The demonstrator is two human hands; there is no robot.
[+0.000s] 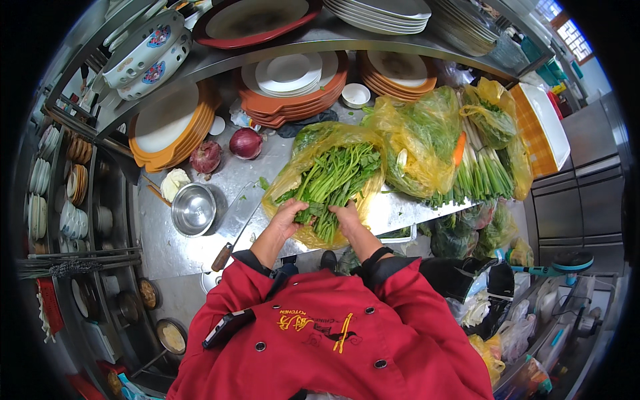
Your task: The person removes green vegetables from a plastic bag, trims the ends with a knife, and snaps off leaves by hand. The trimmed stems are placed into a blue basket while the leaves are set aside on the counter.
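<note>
Both hands grip a bunch of leafy green stems (330,175) at its near end. The greens lie in an opened yellow plastic bag (280,182) at the metal table's front edge. My left hand (289,217) holds the left side of the bunch, its thumb over the leaves. On the right side, my right hand (346,218) has its thumb and fingers around the stems. Parts of the fingers are hidden under the greens. Left of the bag lies a cleaver (234,240) with a wooden handle, beside a steel bowl (194,209).
Two red onions (245,143) and a pale vegetable piece (175,184) lie at the left. More bagged greens (420,145), a carrot (459,148) and scallions (482,175) crowd the right. Stacked plates (292,95) stand behind, under a metal shelf (300,42). A black bag (490,285) sits at lower right.
</note>
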